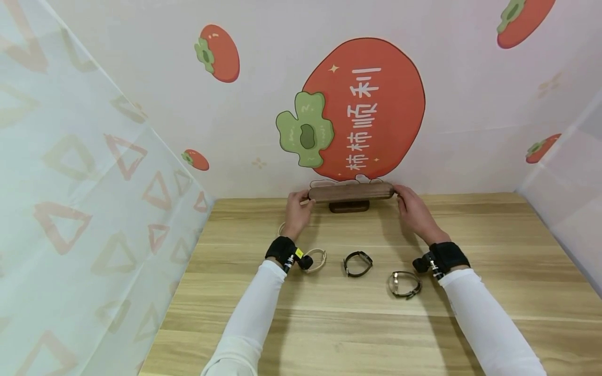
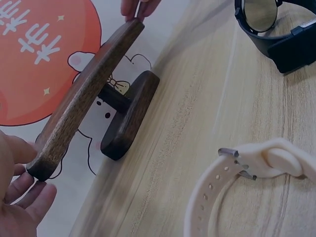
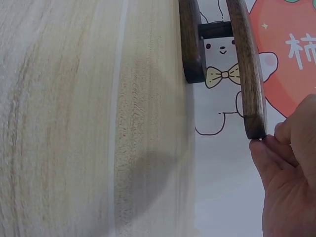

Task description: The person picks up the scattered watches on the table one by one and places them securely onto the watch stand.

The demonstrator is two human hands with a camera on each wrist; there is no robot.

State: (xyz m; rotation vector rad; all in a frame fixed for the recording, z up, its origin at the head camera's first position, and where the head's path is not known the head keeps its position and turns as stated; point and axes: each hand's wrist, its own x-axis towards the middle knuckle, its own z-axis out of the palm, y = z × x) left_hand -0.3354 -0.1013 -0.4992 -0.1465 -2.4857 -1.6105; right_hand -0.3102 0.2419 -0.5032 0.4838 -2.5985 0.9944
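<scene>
A dark wooden T-shaped display stand [image 1: 351, 192] has a long crossbar on a short post above a small rounded base [image 1: 349, 207]. It is at the table's back edge, close to the wall. My left hand [image 1: 298, 214] pinches the crossbar's left end, thumb on one side and fingertips under it in the left wrist view. At the opposite end, my right hand [image 1: 417, 215] grips the tip between thumb and fingers. Nothing hangs on the bar. Nearer me lie a beige-strapped watch [image 1: 323, 257], a black watch [image 1: 358, 254] and a dark-strapped watch [image 1: 408, 295].
Part of another pale strap [image 1: 280, 228] shows beside my left hand, mostly hidden by it. The wood-grain table [image 1: 357, 334] meets a white printed wall [image 1: 254, 115] at the back, with hanging sheets [image 1: 117, 209] along both sides.
</scene>
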